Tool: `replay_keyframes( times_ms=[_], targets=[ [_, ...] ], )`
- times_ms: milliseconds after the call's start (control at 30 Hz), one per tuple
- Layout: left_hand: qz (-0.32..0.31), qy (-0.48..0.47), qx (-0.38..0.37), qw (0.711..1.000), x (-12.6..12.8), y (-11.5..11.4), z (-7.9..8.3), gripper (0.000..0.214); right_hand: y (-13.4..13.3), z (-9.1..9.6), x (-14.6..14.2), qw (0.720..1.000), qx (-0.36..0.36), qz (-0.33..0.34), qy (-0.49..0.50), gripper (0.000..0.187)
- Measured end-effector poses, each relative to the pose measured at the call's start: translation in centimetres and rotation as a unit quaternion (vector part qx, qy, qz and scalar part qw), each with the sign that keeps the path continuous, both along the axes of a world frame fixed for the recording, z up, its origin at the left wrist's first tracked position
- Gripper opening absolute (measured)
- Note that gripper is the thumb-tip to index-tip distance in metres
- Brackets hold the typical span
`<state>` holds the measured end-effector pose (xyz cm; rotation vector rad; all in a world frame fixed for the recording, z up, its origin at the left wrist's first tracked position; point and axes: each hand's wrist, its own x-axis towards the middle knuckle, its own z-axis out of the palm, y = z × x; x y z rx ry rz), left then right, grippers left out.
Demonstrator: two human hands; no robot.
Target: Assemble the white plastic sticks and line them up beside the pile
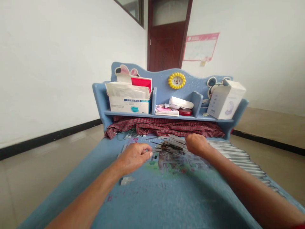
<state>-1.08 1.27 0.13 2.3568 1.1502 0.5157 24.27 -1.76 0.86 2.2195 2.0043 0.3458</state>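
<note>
My left hand (pixel 134 156) is over the left part of the desk, its thumb and fingers closed in a pinch. A pale, thin piece shows just beyond its fingertips, but I cannot tell whether it is held. My right hand (pixel 196 145) is curled closed at the right side of a loose pile of thin dark and clear sticks (pixel 172 146); whatever its fingers grip is hidden. Right of it, many slim clear tubes (pixel 228 152) lie side by side in a row along the desk's edge. Small clear plastic pieces (pixel 127 180) rest below my left hand.
The blue desk (pixel 152 203) has a back shelf (pixel 143 115) carrying a mask box (pixel 130 103), papers (pixel 166 110), a red round tin (pixel 185 112) and a white box (pixel 225 101). Checked cloth (pixel 164 126) lies bunched under the shelf. A yellow flower-shaped clock (pixel 176 80) is above.
</note>
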Motion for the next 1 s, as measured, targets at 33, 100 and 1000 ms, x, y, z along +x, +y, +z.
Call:
replay_keyframes(
  times_ms=[33,100,1000],
  targets=[
    [0.005,-0.006,0.031,0.999,0.1,-0.1,-0.2,0.03,-0.3,0.5,-0.3,1.0,0.006,0.007,0.0,0.029],
    [0.015,-0.038,0.129,0.991,0.5,-0.6,-0.4,0.03,-1.1,1.7,-1.2,0.999,0.013,0.039,0.006,0.032],
    [-0.003,0.038,0.277,0.96,0.6,-0.4,-1.6,0.021,0.9,-2.1,-1.1,0.995,-0.072,0.063,0.011,0.032]
  ],
)
